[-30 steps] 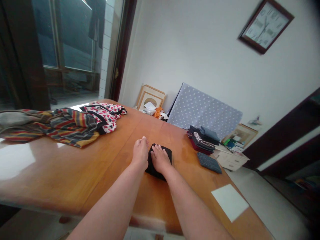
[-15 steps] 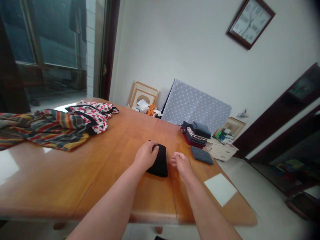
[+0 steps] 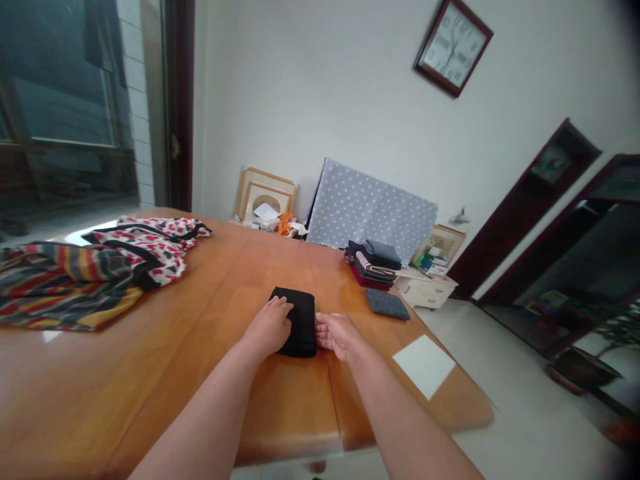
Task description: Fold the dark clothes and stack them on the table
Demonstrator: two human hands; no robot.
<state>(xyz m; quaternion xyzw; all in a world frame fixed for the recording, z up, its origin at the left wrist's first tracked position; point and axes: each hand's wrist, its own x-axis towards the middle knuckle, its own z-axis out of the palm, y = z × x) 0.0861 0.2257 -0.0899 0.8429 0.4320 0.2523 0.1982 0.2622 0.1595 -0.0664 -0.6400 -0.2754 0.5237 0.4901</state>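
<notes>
A black folded cloth (image 3: 303, 323), a compact rectangle, lies on the wooden table in front of me. My left hand (image 3: 273, 325) rests on its left side, fingers spread loosely over the top and not gripping. Along the cloth's right edge is my right hand (image 3: 337, 335), its fingers slightly bent and apart, at or very near the edge. Whether the right fingertips slip under the cloth cannot be made out. A grey-blue folded garment (image 3: 387, 304) sits farther right, beside a stack of folded clothes (image 3: 376, 267).
On the table's left lie a striped garment (image 3: 65, 283) and a red-patterned white garment (image 3: 155, 243), both unfolded. A white sheet (image 3: 425, 365) is near the right edge of the wooden table (image 3: 235, 267). Behind stand a dotted cloth-covered panel (image 3: 370, 203) and a white cabinet (image 3: 425, 292).
My right hand has come in from the right to the black cloth's edge. The left hand has loosened, its fingers now flatter on top. The view has turned slightly right.
</notes>
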